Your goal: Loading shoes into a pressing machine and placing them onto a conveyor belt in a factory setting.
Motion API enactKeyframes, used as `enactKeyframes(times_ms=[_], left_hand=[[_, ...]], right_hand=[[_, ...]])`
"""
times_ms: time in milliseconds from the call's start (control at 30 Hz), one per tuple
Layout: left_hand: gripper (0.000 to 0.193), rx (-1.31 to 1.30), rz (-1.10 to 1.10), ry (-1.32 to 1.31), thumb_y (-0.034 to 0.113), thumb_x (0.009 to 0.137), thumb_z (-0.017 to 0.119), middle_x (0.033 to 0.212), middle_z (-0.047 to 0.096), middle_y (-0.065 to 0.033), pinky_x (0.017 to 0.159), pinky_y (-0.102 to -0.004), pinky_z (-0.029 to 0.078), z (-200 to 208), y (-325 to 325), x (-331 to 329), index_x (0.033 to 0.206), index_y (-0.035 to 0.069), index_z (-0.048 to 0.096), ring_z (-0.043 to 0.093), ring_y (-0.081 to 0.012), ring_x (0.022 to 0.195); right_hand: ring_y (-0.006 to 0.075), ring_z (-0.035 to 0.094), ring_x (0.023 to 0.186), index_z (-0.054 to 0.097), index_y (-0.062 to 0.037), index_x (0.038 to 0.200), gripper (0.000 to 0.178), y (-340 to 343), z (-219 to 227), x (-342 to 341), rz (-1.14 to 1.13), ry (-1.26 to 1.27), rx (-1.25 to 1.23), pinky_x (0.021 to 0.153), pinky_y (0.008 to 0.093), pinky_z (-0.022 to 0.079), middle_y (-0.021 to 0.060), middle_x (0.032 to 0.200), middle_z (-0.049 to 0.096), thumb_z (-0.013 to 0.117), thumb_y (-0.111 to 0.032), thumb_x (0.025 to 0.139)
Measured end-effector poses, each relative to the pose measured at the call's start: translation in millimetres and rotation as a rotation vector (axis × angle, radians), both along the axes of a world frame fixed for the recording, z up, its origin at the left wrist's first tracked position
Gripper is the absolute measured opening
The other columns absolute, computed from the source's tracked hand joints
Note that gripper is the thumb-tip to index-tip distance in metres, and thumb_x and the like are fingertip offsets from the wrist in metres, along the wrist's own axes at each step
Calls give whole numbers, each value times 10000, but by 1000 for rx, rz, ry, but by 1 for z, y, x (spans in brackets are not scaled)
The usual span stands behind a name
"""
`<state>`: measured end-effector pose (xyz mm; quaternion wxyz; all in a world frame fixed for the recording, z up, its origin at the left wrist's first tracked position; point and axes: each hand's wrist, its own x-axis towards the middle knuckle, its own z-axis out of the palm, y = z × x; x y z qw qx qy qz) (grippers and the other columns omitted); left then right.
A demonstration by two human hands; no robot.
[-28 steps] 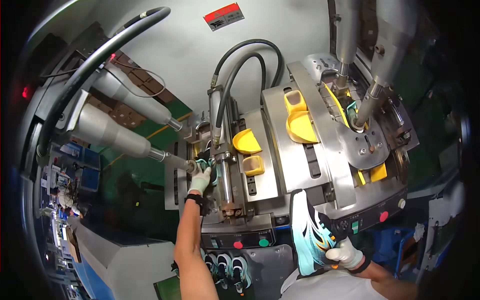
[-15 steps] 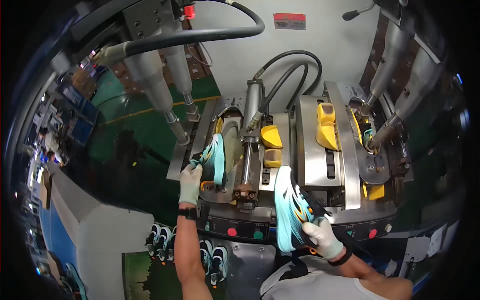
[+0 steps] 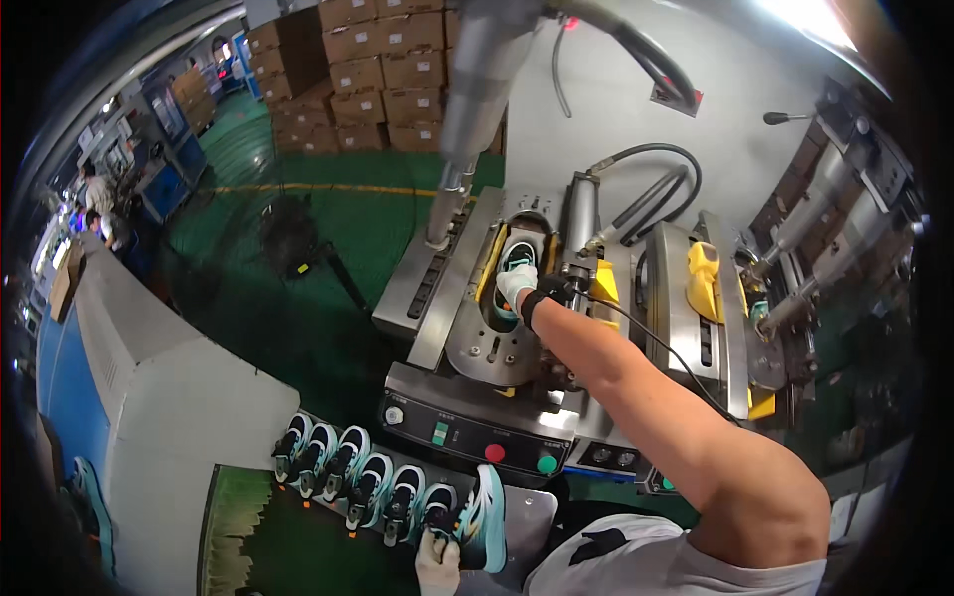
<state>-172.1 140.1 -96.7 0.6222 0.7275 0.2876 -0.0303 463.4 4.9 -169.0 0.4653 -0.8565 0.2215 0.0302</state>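
Right hand [image 3: 516, 283] now on shoe [image 3: 514, 260] in press, left hand [image 3: 437, 563] newly gripping teal shoe [image 3: 484, 519]

Shoe in press [image 3: 516, 260]: a white and teal shoe lay sole-up in the oval cavity of the left press station, heel toward the person, toe toward the machine's rear, framed by a yellow mould edge. The gloved right hand [image 3: 516, 285] rested on its near end, fingers touching the heel.

Held shoe [image 3: 484, 517]: a teal and black shoe with a white sole stood on edge at the right end of a row of like shoes [image 3: 363, 483] on the lower shelf, gripped from below by the gloved left hand [image 3: 437, 564].
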Motion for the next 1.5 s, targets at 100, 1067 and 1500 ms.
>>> enactKeyframes(times_ms=[100,1067,1500], left_hand=[[601,333,95,-39,25,1047,608,1183,749,-220,860,-419,571,-72,-18,-22,1610,-53,412,747,-374,1032],[423,455,220,-296,199,1050,645,1406,676,-226,1164,-482,487,-152,56,-244,1432,20,626,631,-414,1323],[352,995,596,407,292,930,776,1268,688,-189,1005,-561,512,-228,241,-643,1214,88,731,629,-455,1130]], right_hand=[[345,768,1058,802,-67,1202,444,9,-49,14,158,-107,-655,962,441,578,185,1173,794,568,-382,993],[574,190,1617,261,60,1681,1146,-117,-86,-495,1058,-283,-793,1324,616,231,389,1751,166,894,-206,763],[448,271,1637,392,91,1607,912,-93,-80,-704,1225,302,-686,1346,452,245,353,1735,273,826,-309,912]])
